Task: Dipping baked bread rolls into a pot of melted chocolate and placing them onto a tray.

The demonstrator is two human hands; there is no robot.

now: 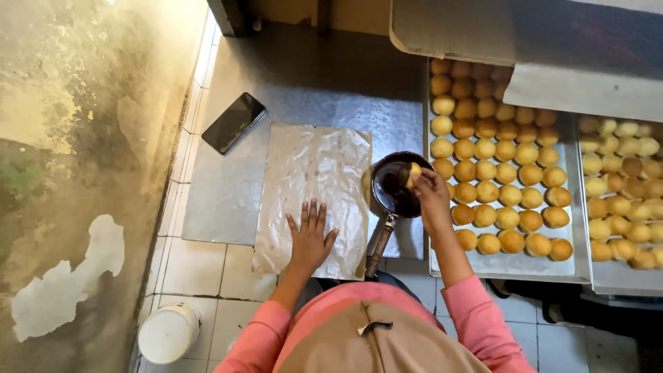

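A person in a pink long-sleeved top stands over a metal table (304, 90), dipping a small round bun (414, 173) into a dark saucepan (397, 185) of brown glaze. The right hand (433, 197) pinches the bun from above with its fingertips, holding it at the right-hand rim of the pan, its underside in the glaze. The left hand (310, 238) lies flat, palm down and fingers spread, on a crinkled sheet of paper (314, 197) laid across the table just left of the pan; it grips nothing. The pan's handle (380, 243) points back toward the person, crossing the near right corner of the sheet.

Just right of the pan sits a metal tray (514, 266) packed with rows of plain golden buns (497, 173), its far end tucked under a grey cover (587, 48). A second tray (621, 280) of paler buns lies beside it, further right, also partly under the cover. A black phone (233, 123) rests face up on the table beyond the sheet, to its left. Down on the tiled floor (200, 269), against a stained, peeling wall (76, 173), stands a white lidded tub (168, 333).
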